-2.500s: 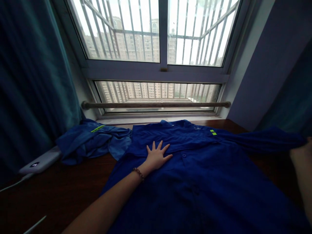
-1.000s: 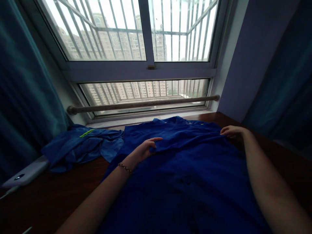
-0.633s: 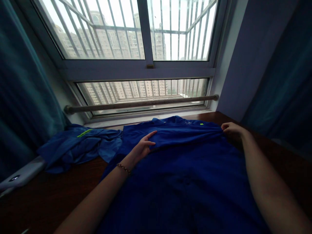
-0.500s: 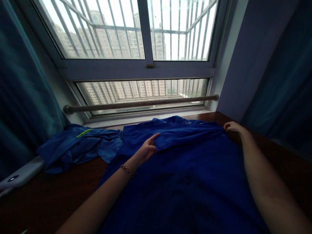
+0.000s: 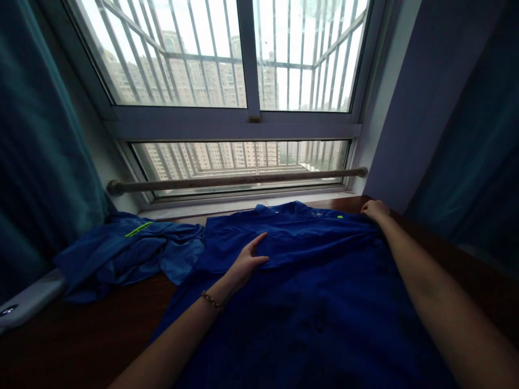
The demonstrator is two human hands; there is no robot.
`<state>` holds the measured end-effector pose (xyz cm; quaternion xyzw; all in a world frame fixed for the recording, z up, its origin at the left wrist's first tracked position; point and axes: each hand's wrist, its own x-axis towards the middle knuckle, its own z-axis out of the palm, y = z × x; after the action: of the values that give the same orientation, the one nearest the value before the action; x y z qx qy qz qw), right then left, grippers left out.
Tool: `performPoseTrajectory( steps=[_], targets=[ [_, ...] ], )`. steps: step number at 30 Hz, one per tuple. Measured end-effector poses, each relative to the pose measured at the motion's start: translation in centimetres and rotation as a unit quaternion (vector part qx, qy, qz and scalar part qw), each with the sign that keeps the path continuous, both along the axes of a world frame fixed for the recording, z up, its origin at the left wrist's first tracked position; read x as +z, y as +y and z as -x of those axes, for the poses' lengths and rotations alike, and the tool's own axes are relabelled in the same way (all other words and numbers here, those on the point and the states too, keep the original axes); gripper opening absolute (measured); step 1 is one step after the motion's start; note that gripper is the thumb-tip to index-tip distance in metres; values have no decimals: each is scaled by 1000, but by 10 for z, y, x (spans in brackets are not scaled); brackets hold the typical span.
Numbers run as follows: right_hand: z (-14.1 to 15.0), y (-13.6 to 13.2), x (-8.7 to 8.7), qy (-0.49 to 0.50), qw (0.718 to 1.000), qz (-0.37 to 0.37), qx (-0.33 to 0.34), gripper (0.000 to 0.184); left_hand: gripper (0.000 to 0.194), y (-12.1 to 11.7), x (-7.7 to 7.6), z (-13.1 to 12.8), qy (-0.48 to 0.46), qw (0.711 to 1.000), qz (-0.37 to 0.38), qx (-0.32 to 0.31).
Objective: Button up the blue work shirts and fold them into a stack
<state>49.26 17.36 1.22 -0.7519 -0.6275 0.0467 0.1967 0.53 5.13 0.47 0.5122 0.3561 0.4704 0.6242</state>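
Note:
A dark blue shirt [image 5: 308,292] lies spread over the wooden surface, its collar end toward the window and a small yellow-green mark near the right shoulder. My left hand [image 5: 244,265], with a beaded bracelet at the wrist, rests on the upper part of the shirt. Its thumb and index finger are stretched apart, and it grips nothing. At the far right corner of the shirt, my right hand [image 5: 376,209] is closed on the shirt's edge; the fingertips are partly hidden. Folds run across the cloth between the two hands.
A crumpled blue garment [image 5: 130,254] with a yellow-green strip lies at the left, beside a white device [image 5: 32,300]. Behind stands a barred window with a rail [image 5: 243,180] across it. Curtains [image 5: 40,135] hang on both sides.
My right hand has shifted slightly left along with the shirt's corner. My left thumb has spread further from the index finger. The whole view has tilted slightly upward.

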Motion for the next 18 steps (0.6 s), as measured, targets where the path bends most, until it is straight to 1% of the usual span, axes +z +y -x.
performPoseTrajectory(
  steps=[2,4,6,8,10,12,15,16,18],
  targets=[
    [-6,8,6,36,998,46,16,16,70,2,2,3,-6,1000,1,-1],
    [-12,13,11,65,994,84,34,24,70,3,4,4,-10,1000,5,-4],
    [-16,17,13,84,992,88,28,25,71,3,6,4,-16,1000,15,-12],
    [-16,20,14,96,994,55,3,20,71,3,12,5,-22,999,22,-15],
    [-10,23,12,108,994,7,-25,21,70,4,22,10,-21,999,22,-15],
    [3,28,7,116,992,-33,-39,26,70,7,35,19,-17,999,13,-26],
    [30,30,-2,114,991,-61,-35,32,73,14,51,43,-8,999,9,-36],
    [39,28,-3,106,992,-66,-31,34,75,16,53,51,1,999,20,-33],
    [53,19,-2,81,993,-77,-23,37,75,21,49,68,29,998,56,-21]
  ],
)
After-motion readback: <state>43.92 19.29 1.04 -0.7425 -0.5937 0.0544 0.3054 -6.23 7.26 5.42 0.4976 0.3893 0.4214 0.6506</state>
